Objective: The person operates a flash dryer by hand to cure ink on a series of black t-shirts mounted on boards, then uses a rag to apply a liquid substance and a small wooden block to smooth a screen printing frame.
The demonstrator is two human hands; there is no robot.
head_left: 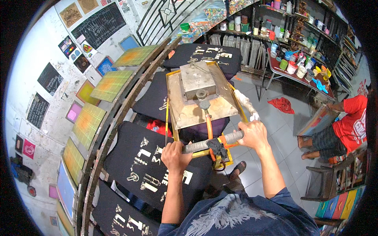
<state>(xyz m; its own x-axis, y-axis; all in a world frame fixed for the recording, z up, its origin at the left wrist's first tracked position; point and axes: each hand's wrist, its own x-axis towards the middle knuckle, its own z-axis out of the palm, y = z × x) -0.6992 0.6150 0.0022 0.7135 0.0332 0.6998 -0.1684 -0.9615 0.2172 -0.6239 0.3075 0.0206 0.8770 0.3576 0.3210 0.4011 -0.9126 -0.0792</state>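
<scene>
The broad, pale metal hood with sloping sides sits at the centre of the frame, slightly above the middle, with a grey metal box on top and a yellow metal frame around it. From its near side, an orange cable runs down to the thick bar wrapped in grey tape, where a black cloth knot is tied near the middle. My left hand is closed around the bar's left end, and my right hand is wrapped around its right end, fingers curled over in both cases. Beside the hood's right edge, a white wrapped length slants down toward my right hand. Black cloth pieces with cream printed shapes lie in a row from the lower left up past the hood to the upper centre, bordered on the left by dark, curving metal rails. Beyond the rails, flat orange-and-yellow panels line up along a white wall. At upper right, a brown rectangular surface carries jars and tubs, with a crumpled red cloth on the grey tiled floor below. At the right edge, a person in a red shirt is beside a framed panel.
</scene>
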